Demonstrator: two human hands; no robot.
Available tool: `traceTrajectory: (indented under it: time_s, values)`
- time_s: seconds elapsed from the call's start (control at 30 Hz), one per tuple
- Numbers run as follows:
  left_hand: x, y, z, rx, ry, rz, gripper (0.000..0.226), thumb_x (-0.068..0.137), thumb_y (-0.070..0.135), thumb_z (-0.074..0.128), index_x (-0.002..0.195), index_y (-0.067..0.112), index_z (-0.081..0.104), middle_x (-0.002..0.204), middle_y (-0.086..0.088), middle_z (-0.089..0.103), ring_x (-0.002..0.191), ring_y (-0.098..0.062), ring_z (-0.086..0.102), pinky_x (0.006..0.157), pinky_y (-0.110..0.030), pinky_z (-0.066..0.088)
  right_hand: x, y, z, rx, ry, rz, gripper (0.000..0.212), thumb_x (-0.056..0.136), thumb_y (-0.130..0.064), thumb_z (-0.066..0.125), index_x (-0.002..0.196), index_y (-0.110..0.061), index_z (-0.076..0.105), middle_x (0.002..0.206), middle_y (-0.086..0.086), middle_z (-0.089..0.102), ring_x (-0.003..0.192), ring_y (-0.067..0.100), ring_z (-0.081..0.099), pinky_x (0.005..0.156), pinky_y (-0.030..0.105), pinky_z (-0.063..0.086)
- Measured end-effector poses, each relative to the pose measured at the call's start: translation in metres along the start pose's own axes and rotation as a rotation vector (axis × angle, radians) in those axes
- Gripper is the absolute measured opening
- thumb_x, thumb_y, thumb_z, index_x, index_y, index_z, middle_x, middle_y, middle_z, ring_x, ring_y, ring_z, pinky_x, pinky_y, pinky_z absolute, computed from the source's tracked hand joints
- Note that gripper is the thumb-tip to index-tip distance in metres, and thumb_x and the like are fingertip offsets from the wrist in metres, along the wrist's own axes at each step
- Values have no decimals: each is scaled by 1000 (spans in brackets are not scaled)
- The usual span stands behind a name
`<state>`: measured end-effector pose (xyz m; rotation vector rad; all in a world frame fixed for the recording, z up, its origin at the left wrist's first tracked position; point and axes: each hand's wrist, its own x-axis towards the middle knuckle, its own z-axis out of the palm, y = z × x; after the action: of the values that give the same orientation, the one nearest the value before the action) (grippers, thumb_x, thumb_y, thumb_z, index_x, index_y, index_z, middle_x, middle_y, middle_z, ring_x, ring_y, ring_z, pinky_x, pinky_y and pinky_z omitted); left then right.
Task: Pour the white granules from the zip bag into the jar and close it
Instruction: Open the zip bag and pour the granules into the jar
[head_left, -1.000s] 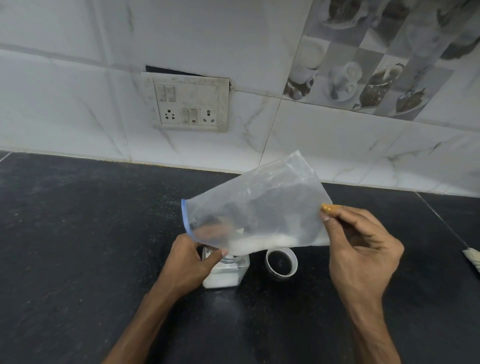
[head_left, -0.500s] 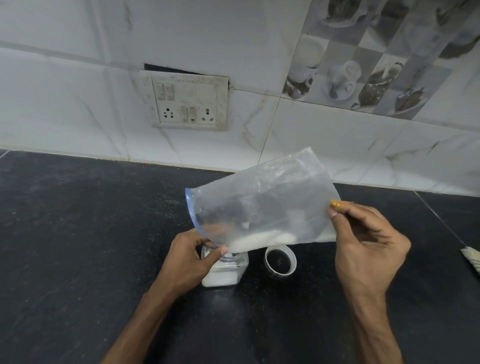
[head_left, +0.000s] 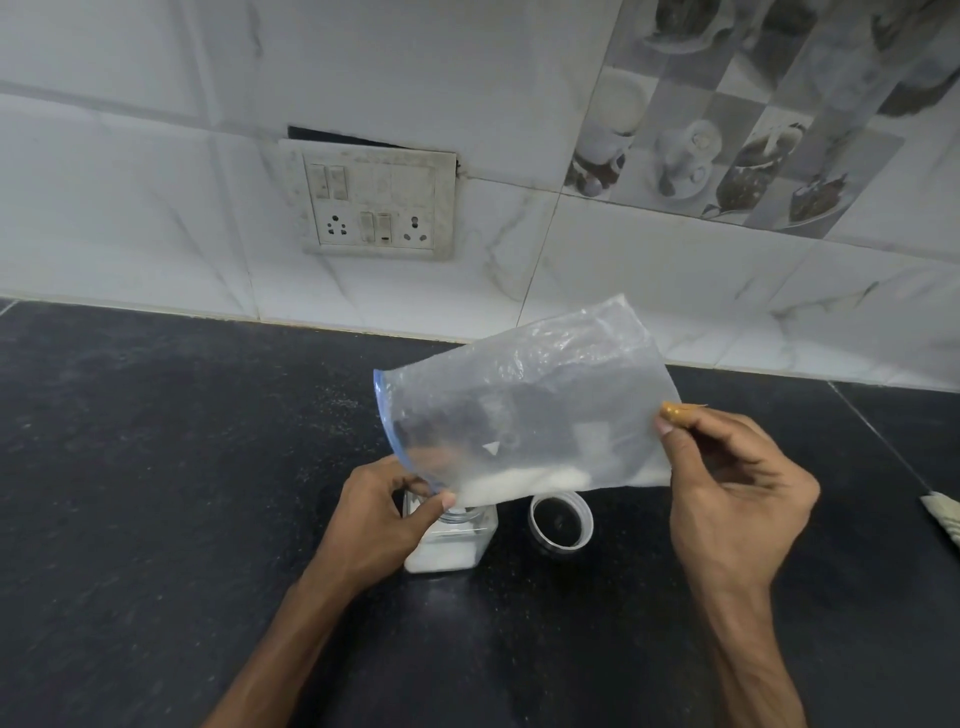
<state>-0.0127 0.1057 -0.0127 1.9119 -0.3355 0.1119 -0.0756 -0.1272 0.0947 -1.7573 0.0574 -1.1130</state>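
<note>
A clear zip bag (head_left: 524, 410) with a blue zip edge is tilted above a small square clear jar (head_left: 449, 543) on the black counter. White granules (head_left: 524, 480) lie along the bag's lower edge, sloping toward its open mouth over the jar's neck. My left hand (head_left: 387, 512) pinches the bag's mouth corner right at the jar's top. My right hand (head_left: 737, 499) grips the bag's bottom end, raised to the right. The jar holds a layer of white granules. Its lid (head_left: 561, 519) lies open side up just right of the jar.
A black stone counter (head_left: 156, 493) runs to a white tiled wall with a switch and socket plate (head_left: 371, 205). A pale brush-like object (head_left: 943, 517) lies at the right edge.
The bag's bottom end and my right hand have shifted slightly right, and the granules have slid a little toward the mouth. My left hand stays at the jar.
</note>
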Motion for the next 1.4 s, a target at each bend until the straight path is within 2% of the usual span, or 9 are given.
traceTrajectory:
  time_s: [0.17,0.33,0.53,0.63,0.77,0.9,1.0,1.23,1.4]
  values:
    - [0,2,-2,5,-16,-15,27,76,14,81,80,39,70,77,22,73,76,0,68,71,-17,53,1,0,1,6,-16,-15,26,81,5,76,96,-17,74,87,-14,74,84,13,72,81,23,56]
    - [-2,3,-1,-11,-2,-36,26,76,14,82,82,37,70,84,17,74,82,-1,70,77,-28,58,-3,2,0,-27,-84,-60,25,83,6,73,104,-9,72,100,0,73,94,15,71,86,29,56]
    - [-1,3,-1,-15,-9,-28,21,76,16,81,82,34,73,80,14,74,76,-9,69,72,-33,59,-4,4,-5,24,-244,39,61,80,14,72,130,-20,59,125,-6,67,117,15,66,90,27,57]
    - [-2,2,-1,-18,-12,-36,15,77,16,81,85,27,76,83,13,75,79,-7,70,75,-32,59,-7,2,-6,41,-204,98,70,81,3,74,137,-31,50,106,-16,75,102,8,72,87,22,58]
    - [-2,3,-1,-7,-9,-41,19,77,17,81,86,31,74,88,18,73,85,0,69,78,-27,58,-7,0,-7,-46,-149,108,58,76,-15,80,128,-31,59,89,-12,77,87,5,74,84,17,56]
    - [-1,3,-1,-2,-17,-43,20,77,16,81,83,33,72,82,15,74,80,-4,69,75,-28,58,-8,2,-6,-75,-161,107,52,79,-12,80,125,-29,62,91,-9,78,95,9,74,94,25,53]
    - [-1,2,-1,-4,-18,-45,15,77,16,81,86,26,75,82,12,75,78,-7,69,75,-31,58,-8,2,-6,-59,-139,112,54,77,-7,81,122,-29,61,88,-9,78,87,6,74,88,20,54]
    - [-2,5,-2,-14,-15,-42,27,77,15,81,80,39,68,82,17,74,81,-3,69,75,-23,56,-10,4,-6,-49,-130,115,42,80,-8,80,115,-25,63,91,-3,79,94,15,75,99,50,53]
    - [-2,7,-2,-13,-7,-32,33,76,14,81,74,42,66,86,27,71,81,0,69,73,-16,54,-8,-1,-6,-18,-50,142,47,70,-12,85,105,-30,59,81,-5,77,74,13,74,80,33,60]
